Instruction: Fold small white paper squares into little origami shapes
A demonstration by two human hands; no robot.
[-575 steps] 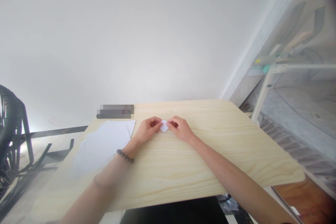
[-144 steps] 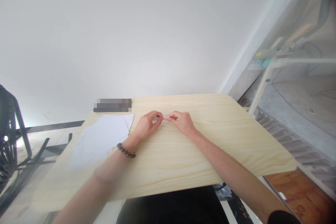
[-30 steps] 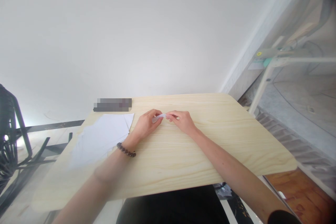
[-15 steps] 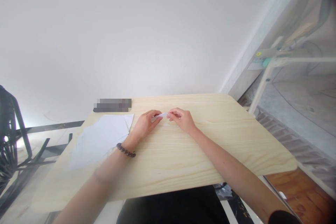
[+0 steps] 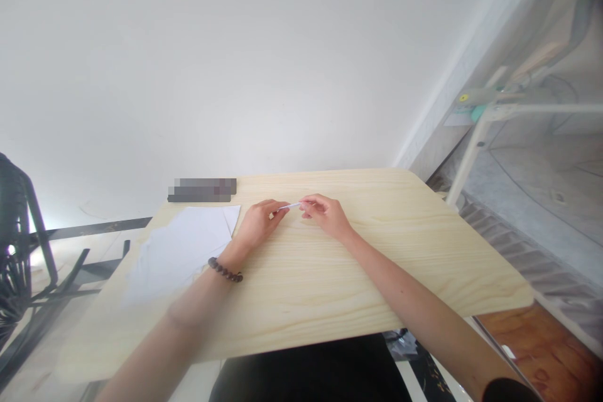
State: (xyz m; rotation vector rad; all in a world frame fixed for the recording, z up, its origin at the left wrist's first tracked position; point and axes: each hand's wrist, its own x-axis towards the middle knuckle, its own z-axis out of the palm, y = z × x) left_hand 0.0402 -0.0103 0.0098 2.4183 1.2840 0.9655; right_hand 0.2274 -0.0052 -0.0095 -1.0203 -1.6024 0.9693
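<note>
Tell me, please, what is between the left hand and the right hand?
A small white paper, seen almost edge-on, bridges the gap from the left hand to the right hand, as the head view shows.

White wall [image 5: 282, 63], pale wooden table [image 5: 377, 276], black chair [image 5: 10, 185] at left, white frame [image 5: 480, 144] at right

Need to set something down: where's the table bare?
The tabletop is bare between right arm and right edge, and between right arm and left arm. Crowded: left, with white sheets and dark pixelated object; centre, where left hand and right hand hold paper.
</note>
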